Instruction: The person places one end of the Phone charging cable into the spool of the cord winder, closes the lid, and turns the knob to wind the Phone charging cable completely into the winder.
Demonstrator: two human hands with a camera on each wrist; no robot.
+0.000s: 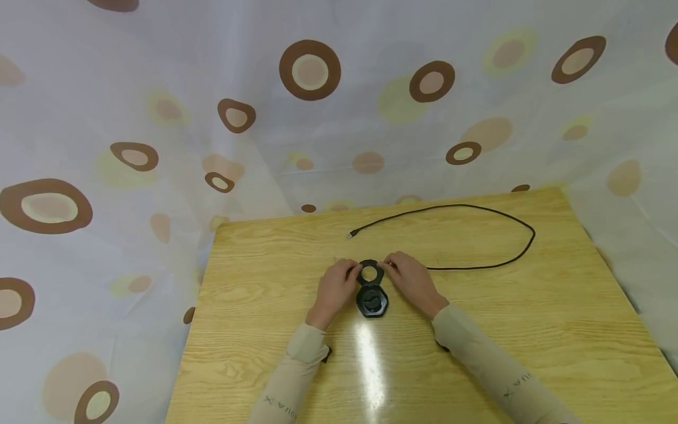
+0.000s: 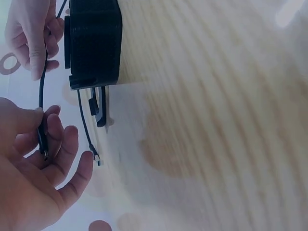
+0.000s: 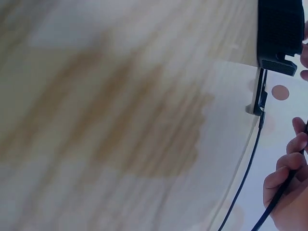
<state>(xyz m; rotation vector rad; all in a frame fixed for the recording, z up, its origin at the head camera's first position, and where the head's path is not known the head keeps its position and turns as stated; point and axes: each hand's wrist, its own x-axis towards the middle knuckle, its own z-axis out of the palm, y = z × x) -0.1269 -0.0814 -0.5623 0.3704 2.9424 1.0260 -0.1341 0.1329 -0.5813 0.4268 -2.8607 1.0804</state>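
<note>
In the head view, a black hexagonal device (image 1: 372,314) sits on the table with a flat ring-shaped part (image 1: 362,281) at its far side. A black USB cable (image 1: 474,268) runs from the right hand across the table. My left hand (image 2: 29,168) pinches it between thumb and fingers just behind its small metal-tipped connector (image 2: 44,153). Farther along the same cable, my right hand (image 3: 291,187) grips it, the cord crossing its curled fingers. Both hands are close beside the ring. Seen from the left wrist, the device's dark side (image 2: 96,43) stands beyond the fingers.
The cable's other end, a USB plug (image 1: 351,234), lies beyond the hands on the wooden table (image 1: 254,265). Its loop reaches far to the right. A patterned curtain (image 1: 360,118) hangs behind the table's back edge and along both sides.
</note>
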